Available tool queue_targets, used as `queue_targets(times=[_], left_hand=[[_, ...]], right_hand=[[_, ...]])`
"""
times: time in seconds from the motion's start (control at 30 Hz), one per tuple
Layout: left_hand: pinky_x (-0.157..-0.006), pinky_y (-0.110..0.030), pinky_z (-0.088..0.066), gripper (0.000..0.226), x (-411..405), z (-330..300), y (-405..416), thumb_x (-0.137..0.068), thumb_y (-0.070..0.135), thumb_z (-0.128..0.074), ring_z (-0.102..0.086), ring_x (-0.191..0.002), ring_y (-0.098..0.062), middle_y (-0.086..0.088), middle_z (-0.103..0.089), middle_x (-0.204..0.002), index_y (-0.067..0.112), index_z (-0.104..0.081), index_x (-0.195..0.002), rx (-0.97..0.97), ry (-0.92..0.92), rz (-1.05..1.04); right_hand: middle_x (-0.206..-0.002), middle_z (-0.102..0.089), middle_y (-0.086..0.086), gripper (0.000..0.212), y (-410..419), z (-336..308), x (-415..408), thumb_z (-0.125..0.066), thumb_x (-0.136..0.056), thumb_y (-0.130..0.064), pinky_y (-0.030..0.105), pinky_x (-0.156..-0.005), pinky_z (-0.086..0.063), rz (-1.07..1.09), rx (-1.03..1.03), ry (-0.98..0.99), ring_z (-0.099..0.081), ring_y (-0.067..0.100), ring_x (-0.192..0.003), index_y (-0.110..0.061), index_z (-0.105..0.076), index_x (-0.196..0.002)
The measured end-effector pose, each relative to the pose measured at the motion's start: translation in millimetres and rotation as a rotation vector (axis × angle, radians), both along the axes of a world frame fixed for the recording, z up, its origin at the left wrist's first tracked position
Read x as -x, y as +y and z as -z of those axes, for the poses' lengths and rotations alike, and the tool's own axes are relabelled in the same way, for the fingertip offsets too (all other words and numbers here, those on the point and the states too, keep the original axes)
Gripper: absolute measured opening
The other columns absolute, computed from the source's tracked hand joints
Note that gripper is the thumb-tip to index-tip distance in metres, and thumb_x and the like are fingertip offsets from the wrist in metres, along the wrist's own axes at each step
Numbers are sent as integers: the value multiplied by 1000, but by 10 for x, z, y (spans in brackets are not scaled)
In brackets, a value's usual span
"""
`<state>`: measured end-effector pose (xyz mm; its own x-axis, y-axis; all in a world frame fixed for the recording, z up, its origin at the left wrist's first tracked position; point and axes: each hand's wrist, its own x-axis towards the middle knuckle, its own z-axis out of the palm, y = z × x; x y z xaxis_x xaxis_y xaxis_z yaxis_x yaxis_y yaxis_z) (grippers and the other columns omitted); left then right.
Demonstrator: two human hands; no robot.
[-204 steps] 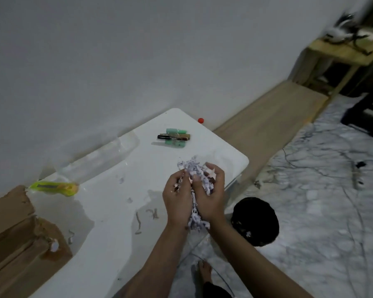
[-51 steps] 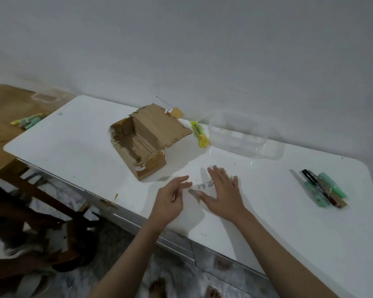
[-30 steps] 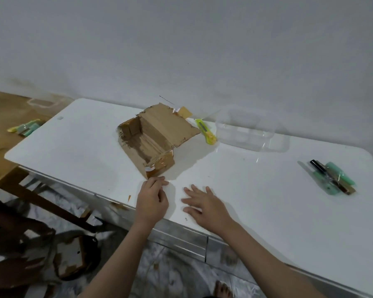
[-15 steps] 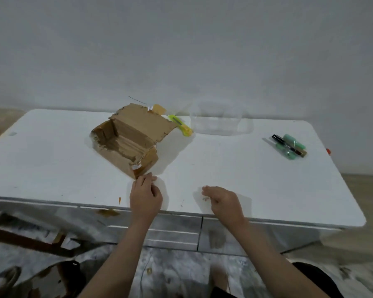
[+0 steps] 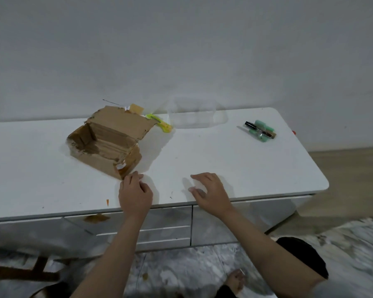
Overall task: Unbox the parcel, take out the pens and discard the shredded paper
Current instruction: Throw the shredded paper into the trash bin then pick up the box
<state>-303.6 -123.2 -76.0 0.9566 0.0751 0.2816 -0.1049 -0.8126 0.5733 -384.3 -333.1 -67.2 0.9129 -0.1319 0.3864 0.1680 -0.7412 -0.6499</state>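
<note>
The left hand rests loosely curled and holds nothing, fingertips just beside the open parcel's near corner. The right hand, fingers spread and empty, hovers over the tabletop, likely gathering stray paper bits. The pens lie well beyond it, set aside.

A single head-worn wide-angle camera looks forward and down from above the table's near edge, facing the wall, close over both forearms. The floor shows below.
</note>
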Motion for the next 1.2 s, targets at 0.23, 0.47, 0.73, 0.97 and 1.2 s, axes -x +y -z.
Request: queue_targets(times=[0.23, 0.47, 0.73, 0.97, 1.2], left_hand=[[-75, -42, -50, 29, -6, 19, 2, -79, 0, -56, -58, -95, -33, -14, -65, -109, 3, -65, -106, 3, -32, 2], [-71, -40, -50, 30, 2, 26, -9, -78, -2, -57, -58, -91, -32, -13, -66, -105, 3, -65, -107, 5, -58, -10], [-73, -40, -51, 30, -3, 34, 4, -80, 1, -55, -57, -94, -29, -11, -65, -108, 4, -64, -108, 2, -48, -11], [-73, -41, -52, 30, -4, 57, 7, -79, 1, -56, -58, -93, -29, -11, -66, -106, 5, -65, -107, -2, -63, -18], [-73, -42, -51, 30, -8, 67, -2, -79, 1, -56, -58, -93, -29, -12, -66, -107, 4, -65, -107, 9, -62, -17]], right_hand=[[-84, -69, 6, 25, 12, 28, -196, -73, -74, -12, 21, -75, -51, -35, -134, 50, -59, 13, -78, -10, -70, -99], [-76, -65, 4, 21, -41, 45, -194, -70, -77, -3, 9, -68, -45, -37, -177, 53, -56, 12, -72, -11, -67, -96], [-77, -62, -3, 8, -366, -45, -198, -70, -77, -6, 10, -67, -44, -74, -145, 161, -57, 11, -71, -11, -64, -76], [-99, -70, -10, 15, -718, -439, -147, -60, -91, -24, 17, -87, -43, 50, -354, 335, -61, -7, -94, -22, -72, -97], [-112, -49, -1, 71, -675, -542, 126, -82, -65, -40, 25, -79, -44, 53, 6, 618, -51, 10, -87, -23, -52, -128]])
